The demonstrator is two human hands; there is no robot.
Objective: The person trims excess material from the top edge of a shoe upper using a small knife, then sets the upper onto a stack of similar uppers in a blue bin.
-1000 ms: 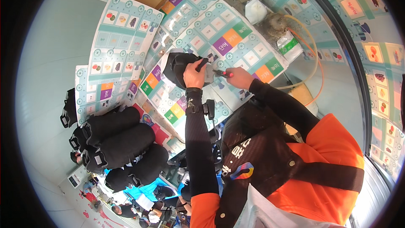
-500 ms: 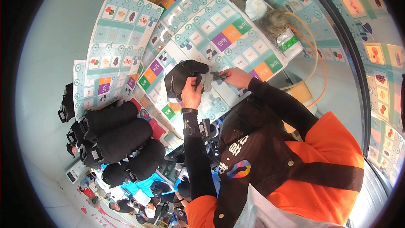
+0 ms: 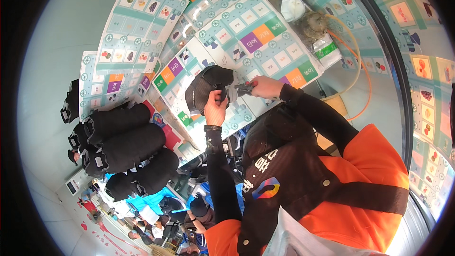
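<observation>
Over the board-covered table I hold a black cap (image 3: 204,92) tilted on its side. My left hand (image 3: 216,110) is closed on its near edge, thumb and fingers pinching the fabric. A grey flap or lining (image 3: 232,94) shows on the cap's right side. From the right comes my right hand (image 3: 267,87), closed round a small dark grey tool (image 3: 244,88). Its tip is by the grey part; whether the two touch I cannot tell. The tool looks like a pair of snips, but its exact kind is unclear.
Printed boards (image 3: 284,59) cover the table. Long stacks of black caps (image 3: 128,149) hang or lie at the left. At the far right are a white cup-shaped thing (image 3: 293,7), a white-and-green packet (image 3: 327,51) and an orange hose (image 3: 368,83). Other people (image 3: 201,208) work at lower left.
The view has shifted slightly, so the stacks appear lower and further left. The cap has turned a little in my left hand. Both hands keep their holds.
</observation>
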